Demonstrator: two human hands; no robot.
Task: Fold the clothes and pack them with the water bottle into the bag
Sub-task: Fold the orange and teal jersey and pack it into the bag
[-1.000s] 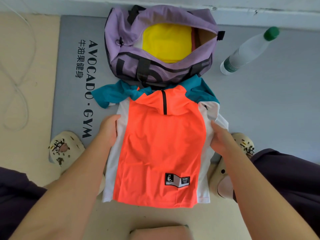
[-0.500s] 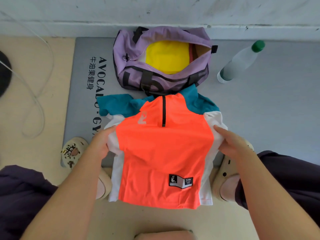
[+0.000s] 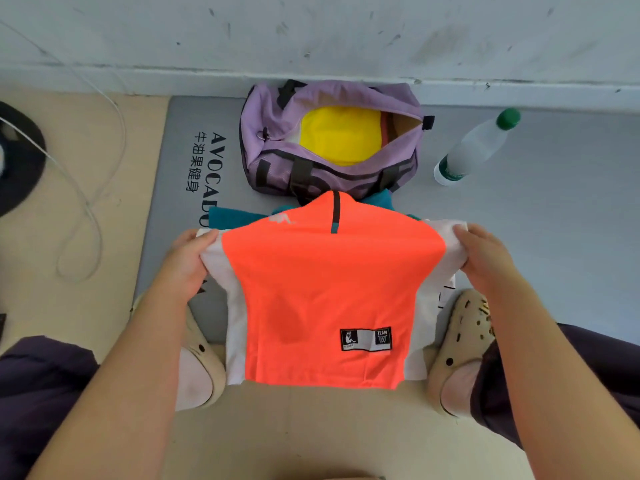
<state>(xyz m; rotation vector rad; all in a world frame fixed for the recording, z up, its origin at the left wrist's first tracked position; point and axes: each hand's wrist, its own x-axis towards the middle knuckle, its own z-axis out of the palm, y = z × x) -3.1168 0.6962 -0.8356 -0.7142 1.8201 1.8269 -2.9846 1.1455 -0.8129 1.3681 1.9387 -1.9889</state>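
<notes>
I see the orange shirt (image 3: 329,292) held up and stretched flat between both hands, its white side panels bunched at the grip and its lower hem hanging over the pale floor (image 3: 294,431) between the two beige clogs (image 3: 460,344). My left hand (image 3: 187,268) has its fingers curled round the white edge on its side, thumb on top of the cloth; my right hand (image 3: 485,258) pinches the opposite white edge the same way. The shirt's teal sleeves (image 3: 235,216) trail behind the held part and lie on the grey mat (image 3: 554,209), just in front of the purple bag (image 3: 277,147). The bag sits against the base of the wall (image 3: 311,36) with its top unzipped, and a folded yellow garment (image 3: 339,136) lies inside (a strip of something reddish shows beside it, but I cannot tell what it is). The water bottle (image 3: 474,150), clear with a green cap, lies on its side on the mat to the right of the bag, apart from it. A thin white cable (image 3: 86,202) loops across the floor on the left.
</notes>
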